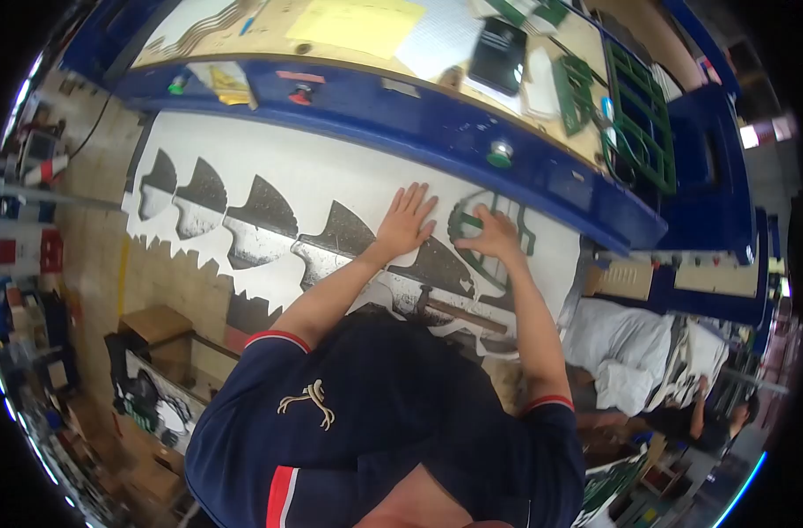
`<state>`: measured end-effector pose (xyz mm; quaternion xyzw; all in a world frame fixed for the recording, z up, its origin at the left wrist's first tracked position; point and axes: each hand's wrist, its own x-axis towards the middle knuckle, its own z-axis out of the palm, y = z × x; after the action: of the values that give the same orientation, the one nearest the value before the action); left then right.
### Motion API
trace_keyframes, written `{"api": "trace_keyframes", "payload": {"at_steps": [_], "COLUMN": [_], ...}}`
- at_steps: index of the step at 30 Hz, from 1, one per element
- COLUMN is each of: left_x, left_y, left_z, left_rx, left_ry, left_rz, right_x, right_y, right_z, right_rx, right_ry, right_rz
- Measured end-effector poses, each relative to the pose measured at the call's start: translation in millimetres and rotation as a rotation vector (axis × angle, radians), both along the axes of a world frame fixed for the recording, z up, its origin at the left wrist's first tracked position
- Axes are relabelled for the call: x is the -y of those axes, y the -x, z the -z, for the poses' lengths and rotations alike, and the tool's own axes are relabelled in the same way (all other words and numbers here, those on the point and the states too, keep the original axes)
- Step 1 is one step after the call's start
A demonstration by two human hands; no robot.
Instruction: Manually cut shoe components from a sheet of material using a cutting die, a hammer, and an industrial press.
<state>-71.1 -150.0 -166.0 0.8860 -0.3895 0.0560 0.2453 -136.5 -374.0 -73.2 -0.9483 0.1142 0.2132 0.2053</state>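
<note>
A large white sheet [270,141] lies before me, with a row of fin-shaped cut-outs through which a dark, worn surface shows. My left hand [407,222] rests flat on the sheet with its fingers stretched out, beside one of these cut-outs. To the right of it, my right hand [496,236] grips a green cutting die [522,220] with a curved outline and crossbars. The die sits on the sheet near the blue beam; my fingers hide part of it. Close to my body, a hammer [463,315] with a wooden handle lies below the cut-outs.
A blue machine beam [357,106] with a red button [302,93] and a green button [500,154] crosses ahead. On the ledge behind it are a phone [498,56], yellow paper [356,24] and more green dies [639,114]. White material [617,343] drapes at right; another person [705,422] is beyond.
</note>
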Motion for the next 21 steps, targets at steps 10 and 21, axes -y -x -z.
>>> {"api": "trace_keyframes", "payload": {"at_steps": [10, 21], "left_x": [44.0, 45.3], "left_y": [17.4, 28.9], "left_z": [-4.9, -16.9], "left_rx": [-1.481, -1.527], "left_ry": [0.703, 0.757], "left_rz": [-0.15, 0.251], "right_x": [24.3, 33.9], "right_y": [-5.3, -6.8], "right_z": [10.5, 1.1], "right_rx": [0.029, -0.058], "right_ry": [-0.261, -0.513], "right_rz": [0.04, 0.053]}}
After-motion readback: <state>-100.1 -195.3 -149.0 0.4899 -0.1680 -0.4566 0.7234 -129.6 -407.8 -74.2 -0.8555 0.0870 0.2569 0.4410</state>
